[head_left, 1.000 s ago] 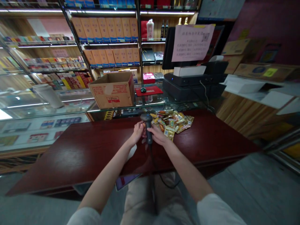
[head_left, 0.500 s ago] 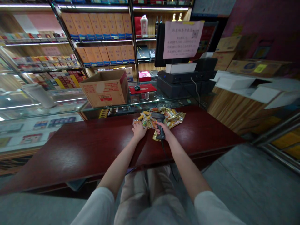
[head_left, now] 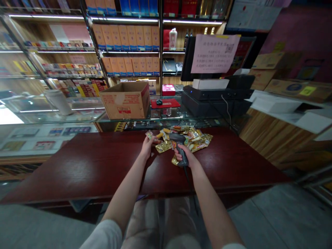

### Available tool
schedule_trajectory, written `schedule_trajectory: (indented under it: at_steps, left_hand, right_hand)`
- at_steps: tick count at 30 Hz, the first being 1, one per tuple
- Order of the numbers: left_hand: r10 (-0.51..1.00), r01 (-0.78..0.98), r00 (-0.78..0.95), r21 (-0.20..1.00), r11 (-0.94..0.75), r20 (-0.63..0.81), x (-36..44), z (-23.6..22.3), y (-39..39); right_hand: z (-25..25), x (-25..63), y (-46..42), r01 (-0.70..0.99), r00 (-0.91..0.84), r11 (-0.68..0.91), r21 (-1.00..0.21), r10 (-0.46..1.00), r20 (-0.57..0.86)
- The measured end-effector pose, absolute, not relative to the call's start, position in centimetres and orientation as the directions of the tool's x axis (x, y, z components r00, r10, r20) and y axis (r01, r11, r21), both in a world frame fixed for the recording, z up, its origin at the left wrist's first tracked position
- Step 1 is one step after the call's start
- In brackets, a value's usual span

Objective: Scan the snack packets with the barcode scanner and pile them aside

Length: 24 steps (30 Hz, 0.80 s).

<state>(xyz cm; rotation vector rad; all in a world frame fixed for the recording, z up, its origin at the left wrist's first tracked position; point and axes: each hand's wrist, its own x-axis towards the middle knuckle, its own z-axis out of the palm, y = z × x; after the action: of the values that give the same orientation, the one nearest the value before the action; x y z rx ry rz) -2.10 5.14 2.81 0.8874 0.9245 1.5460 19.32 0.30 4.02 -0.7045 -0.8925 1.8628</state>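
Note:
My right hand (head_left: 185, 155) is wrapped round the handle of a dark barcode scanner (head_left: 181, 148), whose head points left. Its cable hangs down past the table edge. In my left hand (head_left: 148, 146) is a small shiny snack packet (head_left: 149, 135), held up at the left end of a heap. That heap of gold and yellow snack packets (head_left: 199, 141) lies on the dark red table (head_left: 103, 162), partly hidden by the scanner and my right hand. A flat gold packet (head_left: 163, 147) lies between my two hands.
Behind the table, a glass counter holds an open cardboard box (head_left: 124, 103), a mouse on a red mat (head_left: 169, 103), and a monitor with a paper sign (head_left: 215, 55). Stocked shelves (head_left: 127, 48) line the back. Cardboard boxes (head_left: 295, 88) stand at the right.
My hands, earlier close together at the scanner, are now apart. The right hand carried the scanner rightward over the heap. My left hand reached into the packets and now lifts one.

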Motion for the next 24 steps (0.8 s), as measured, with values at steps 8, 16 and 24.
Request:
schedule_trajectory:
  at_steps: [8, 16, 24]
  left_hand:
    - [0.995, -0.489, -0.098, 0.872, -0.033, -0.018, -2.5, 3.3, 5.7]
    - [0.962, -0.122, -0.181, 0.966, -0.229, 0.205, -3.6, 2.5, 5.7]
    - [0.908, 0.204, -0.264, 0.939, -0.277, 0.325, -3.9, 1.0, 6.6]
  right_hand:
    - [3.9, 19.5, 0.3, -0.507, -0.44, -0.333, -0.795, 0.893, -0.094]
    - [3.9, 19.7, -0.1, -0.501, -0.47, -0.367, -0.784, 0.876, -0.11]
    - [2.7, 19.8, 0.2, -0.424, -0.532, -0.372, -0.826, 0.84, -0.105]
